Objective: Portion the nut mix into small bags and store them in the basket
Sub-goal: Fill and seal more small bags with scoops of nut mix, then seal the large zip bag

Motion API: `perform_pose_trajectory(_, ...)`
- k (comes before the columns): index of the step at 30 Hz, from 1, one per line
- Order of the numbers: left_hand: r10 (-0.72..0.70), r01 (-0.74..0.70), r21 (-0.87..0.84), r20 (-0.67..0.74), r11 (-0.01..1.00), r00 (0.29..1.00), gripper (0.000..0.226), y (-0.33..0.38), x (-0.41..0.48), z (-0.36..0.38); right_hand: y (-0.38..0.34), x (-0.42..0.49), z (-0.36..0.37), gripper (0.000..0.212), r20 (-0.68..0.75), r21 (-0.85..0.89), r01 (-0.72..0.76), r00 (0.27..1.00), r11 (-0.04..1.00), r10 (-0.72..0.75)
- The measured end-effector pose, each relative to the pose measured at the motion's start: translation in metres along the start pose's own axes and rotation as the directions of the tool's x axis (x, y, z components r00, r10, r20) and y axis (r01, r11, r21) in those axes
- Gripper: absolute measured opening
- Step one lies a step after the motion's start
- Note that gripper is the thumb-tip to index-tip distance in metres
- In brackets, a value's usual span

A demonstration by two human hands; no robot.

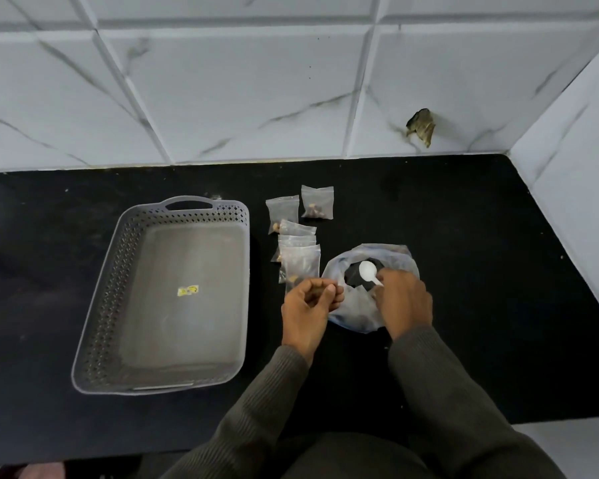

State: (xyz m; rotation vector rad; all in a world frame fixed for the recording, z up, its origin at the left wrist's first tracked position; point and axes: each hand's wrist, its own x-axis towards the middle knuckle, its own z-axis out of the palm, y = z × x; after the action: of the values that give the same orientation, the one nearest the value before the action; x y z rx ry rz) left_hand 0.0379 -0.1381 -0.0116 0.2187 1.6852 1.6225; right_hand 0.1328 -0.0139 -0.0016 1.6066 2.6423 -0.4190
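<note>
Sleeves of dark ribbed knit reach in over the near edge of the black table, toward the middle of it. The left hand has its fingers curled, thumb against forefinger, pinching the near end of a small bag of clear plastic that lies stretched away from it on the table. Just to the right, the right hand grips the handle of a white spoon; the spoon's bowl sits over the open mouth of a large bag of thin pale plastic, whose inside looks dark, so what it holds cannot be made out. Well to the left, apart from both hands, a grey basket with perforated walls and a handle slot stands on the table's left half, with only a small yellow sticker on its floor. Beyond the held bag, two overlapping bags lie touching it, and farther still two more bags lie side by side toward the far edge, each with a few brown nuts showing at the bottom. Behind the far edge rises a wall of white marbled tiles, with a brownish mark near the far right corner.
</note>
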Motion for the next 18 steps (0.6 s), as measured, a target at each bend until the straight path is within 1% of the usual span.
perform_pose_trajectory(3, 0.013, -0.013, 0.027, -0.005, 1.0, 1.0, 0.01, 0.001, -0.004, -0.004, -0.003, -0.01, -0.015, 0.019, -0.039, -0.087, 0.03, 0.999, 0.996, -0.033)
perform_pose_trajectory(4, 0.024, -0.023, 0.051, -0.016, 0.998, 1.0, 0.009, 0.001, -0.005, -0.006, -0.004, -0.014, -0.019, 0.021, -0.047, -0.08, 0.041, 0.998, 0.996, -0.045)
perform_pose_trajectory(5, 0.041, -0.038, 0.078, -0.031, 0.996, 0.999, 0.009, 0.001, -0.006, -0.009, -0.007, -0.018, -0.024, 0.021, -0.051, -0.026, 0.055, 0.997, 0.998, -0.057)
perform_pose_trajectory(6, 0.059, -0.055, 0.094, -0.05, 0.994, 0.997, 0.009, 0.0, -0.007, -0.011, -0.011, -0.024, -0.028, 0.02, -0.052, 0.095, 0.068, 0.997, 0.993, -0.063)
perform_pose_trajectory(7, 0.078, -0.071, 0.102, -0.072, 0.992, 0.994, 0.01, 0.0, -0.008, -0.014, -0.018, -0.03, -0.03, 0.018, -0.037, 0.271, 0.07, 0.997, 0.96, -0.062)
perform_pose_trajectory(8, 0.098, -0.089, 0.097, -0.094, 0.991, 0.991, 0.011, 0.0, -0.011, -0.017, -0.027, -0.037, -0.029, 0.018, 0.001, 0.446, 0.053, 0.998, 0.893, -0.06)
perform_pose_trajectory(9, 0.121, -0.109, 0.096, -0.124, 0.989, 0.985, 0.013, -0.001, -0.014, -0.02, -0.037, -0.043, -0.025, 0.019, 0.048, 0.573, 0.033, 0.996, 0.819, -0.073)
perform_pose_trajectory(11, 0.164, -0.142, 0.13, -0.186, 0.981, 0.969, 0.019, -0.003, -0.02, -0.024, -0.055, -0.053, -0.009, 0.022, 0.13, 0.678, -0.008, 0.985, 0.735, -0.11)
perform_pose_trajectory(12, 0.169, -0.138, 0.155, -0.21, 0.978, 0.963, 0.024, -0.004, -0.024, -0.026, -0.062, -0.056, 0.002, 0.021, 0.168, 0.697, -0.032, 0.978, 0.716, -0.12)
perform_pose_trajectory(14, 0.125, -0.091, 0.156, -0.226, 0.984, 0.966, 0.036, -0.008, -0.029, -0.03, -0.072, -0.058, 0.021, 0.019, 0.239, 0.698, -0.071, 0.961, 0.713, -0.139)
perform_pose_trajectory(16, 0.044, -0.009, 0.16, -0.216, 0.987, 0.975, 0.045, -0.015, -0.031, -0.035, -0.077, -0.057, 0.039, 0.02, 0.276, 0.662, -0.067, 0.948, 0.747, -0.159)
perform_pose_trajectory(18, -0.043, 0.082, 0.186, -0.204, 0.979, 0.978, 0.05, -0.021, -0.032, -0.038, -0.081, -0.056, 0.051, 0.02, 0.312, 0.624, -0.055, 0.932, 0.78, -0.184)
